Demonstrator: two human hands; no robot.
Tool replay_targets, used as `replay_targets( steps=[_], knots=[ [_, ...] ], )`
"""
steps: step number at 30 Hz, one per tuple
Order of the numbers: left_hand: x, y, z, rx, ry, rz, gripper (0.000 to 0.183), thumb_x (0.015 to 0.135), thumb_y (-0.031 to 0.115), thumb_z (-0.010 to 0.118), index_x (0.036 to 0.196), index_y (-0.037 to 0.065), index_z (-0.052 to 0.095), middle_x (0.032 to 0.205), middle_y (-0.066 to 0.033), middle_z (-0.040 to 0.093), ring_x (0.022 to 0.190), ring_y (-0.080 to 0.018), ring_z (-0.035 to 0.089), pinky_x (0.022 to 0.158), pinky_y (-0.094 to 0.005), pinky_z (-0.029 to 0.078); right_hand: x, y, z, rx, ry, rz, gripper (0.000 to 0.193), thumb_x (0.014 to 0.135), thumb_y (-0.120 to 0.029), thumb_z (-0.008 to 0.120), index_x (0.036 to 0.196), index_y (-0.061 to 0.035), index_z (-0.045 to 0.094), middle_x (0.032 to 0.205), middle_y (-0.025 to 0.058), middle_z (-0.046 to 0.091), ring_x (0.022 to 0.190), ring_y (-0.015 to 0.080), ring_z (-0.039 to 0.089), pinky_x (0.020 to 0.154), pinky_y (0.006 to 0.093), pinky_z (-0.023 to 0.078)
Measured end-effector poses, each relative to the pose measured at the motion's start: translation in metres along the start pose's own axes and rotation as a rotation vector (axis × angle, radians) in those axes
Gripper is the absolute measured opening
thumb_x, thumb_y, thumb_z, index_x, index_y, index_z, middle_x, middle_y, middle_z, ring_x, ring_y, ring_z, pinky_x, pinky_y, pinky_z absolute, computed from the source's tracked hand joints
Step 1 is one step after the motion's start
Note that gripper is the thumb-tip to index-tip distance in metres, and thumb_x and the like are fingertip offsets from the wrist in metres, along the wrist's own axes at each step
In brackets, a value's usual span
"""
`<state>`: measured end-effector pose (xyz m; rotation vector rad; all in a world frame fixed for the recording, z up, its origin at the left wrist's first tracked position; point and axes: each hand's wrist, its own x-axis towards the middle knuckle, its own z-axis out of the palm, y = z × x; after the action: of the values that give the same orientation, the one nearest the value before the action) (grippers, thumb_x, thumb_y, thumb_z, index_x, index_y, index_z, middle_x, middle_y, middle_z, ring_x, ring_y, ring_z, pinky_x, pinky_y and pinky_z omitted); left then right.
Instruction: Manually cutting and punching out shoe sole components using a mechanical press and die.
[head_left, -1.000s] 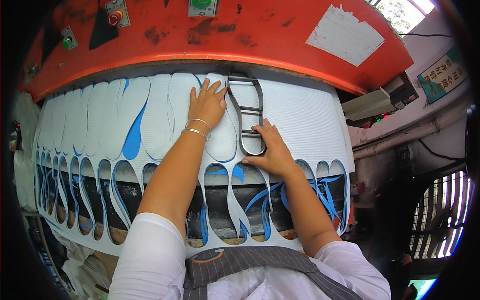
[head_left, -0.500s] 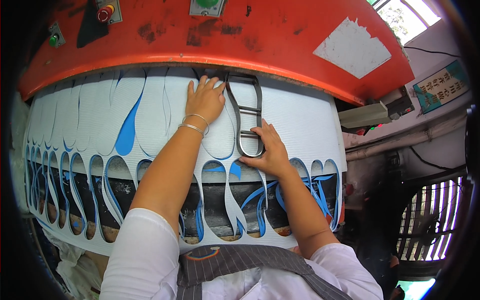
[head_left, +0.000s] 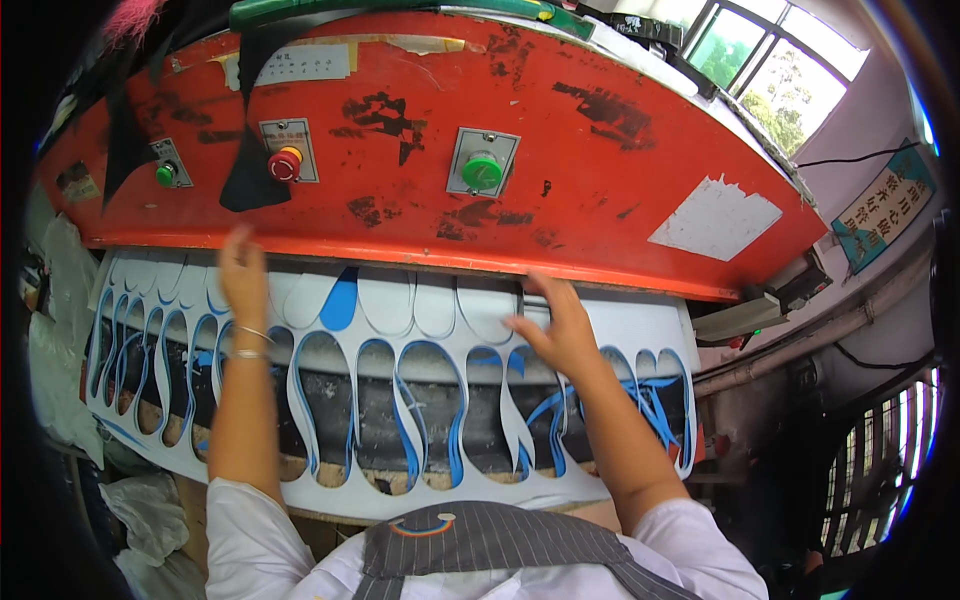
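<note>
A white foam sheet (head_left: 640, 330) with a blue underside lies on the bed of a red cutting press (head_left: 600, 170); several sole-shaped holes are cut out of it. My left hand (head_left: 243, 275) is raised at the left, fingers up near the press's lower edge, touching the sheet. My right hand (head_left: 555, 325) lies flat on the sheet at centre right, fingers spread, next to a dark metal cutting die (head_left: 522, 300) that is mostly hidden under the press head. Neither hand grips anything.
On the press front are a small green button (head_left: 165, 174), a red button (head_left: 285, 163) and a larger green button (head_left: 482, 170). Loose white scraps (head_left: 60, 340) pile at the left. A pipe (head_left: 820, 330) and window (head_left: 770, 60) are at the right.
The view has tilted up, showing more of the press front. My left hand moved from the die far to the left. My right hand slid up toward the press edge; the die is now mostly hidden.
</note>
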<state>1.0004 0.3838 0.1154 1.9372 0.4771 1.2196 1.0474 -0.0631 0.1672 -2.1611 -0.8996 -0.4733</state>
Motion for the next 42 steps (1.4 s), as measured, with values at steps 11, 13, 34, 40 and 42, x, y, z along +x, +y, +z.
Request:
replay_targets(
  steps=[11,13,34,40,42],
  knots=[
    [0.115,0.029,-0.086,0.195,-0.119,-0.168,0.053,0.091,0.005,0.046,0.143,0.002,0.036,0.137,-0.0174,0.051,0.130,-0.0234,0.046,0.106,-0.0317,0.036,0.136,-0.061,0.008,0.038,0.237,-0.091,0.025,0.085,-0.020,0.070,0.093,-0.0056,0.051,0.067,0.0090,0.058,0.055,0.0195,0.058,0.052,0.0340,0.047],
    [0.073,0.010,-0.087,0.068,-0.022,0.164,0.048,0.093,0.008,0.049,0.140,0.003,0.043,0.131,-0.0163,0.056,0.122,-0.0219,0.053,0.101,-0.0320,0.041,0.105,-0.047,0.012,0.296,0.164,-0.049,0.024,0.085,-0.019,0.069,0.093,-0.0050,0.051,0.068,0.0100,0.058,0.057,0.0192,0.058,0.053,0.0323,0.046],
    [-0.257,0.198,0.026,0.281,-0.864,0.356,0.020,0.079,0.024,0.061,0.072,0.008,0.070,0.076,-0.0117,0.062,0.075,-0.0323,0.061,0.068,-0.0425,0.050,-0.130,-0.022,-0.014,-0.246,-0.392,0.209,0.055,0.088,-0.052,0.054,0.077,0.0002,0.066,0.077,0.0229,0.064,0.076,0.0394,0.062,0.073,0.0474,0.046],
    [-0.226,0.214,0.036,0.435,-1.244,0.158,0.039,0.079,0.044,0.059,0.075,0.008,0.075,0.074,-0.0166,0.067,0.075,-0.0358,0.065,0.069,-0.0452,0.052,-0.094,-0.014,-0.054,-0.136,-0.912,0.234,0.056,0.086,-0.055,0.056,0.088,-0.0003,0.069,0.085,0.0237,0.067,0.081,0.0416,0.064,0.076,0.0446,0.051],
    [-0.196,0.224,0.050,0.528,-1.571,0.120,0.043,0.081,0.049,0.057,0.081,0.010,0.075,0.080,-0.0173,0.069,0.080,-0.0360,0.066,0.073,-0.0452,0.052,-0.069,0.006,-0.071,0.203,-0.944,0.245,0.049,0.086,-0.049,0.061,0.100,-0.0028,0.069,0.086,0.0201,0.068,0.082,0.0400,0.065,0.077,0.0418,0.051]
  ],
)
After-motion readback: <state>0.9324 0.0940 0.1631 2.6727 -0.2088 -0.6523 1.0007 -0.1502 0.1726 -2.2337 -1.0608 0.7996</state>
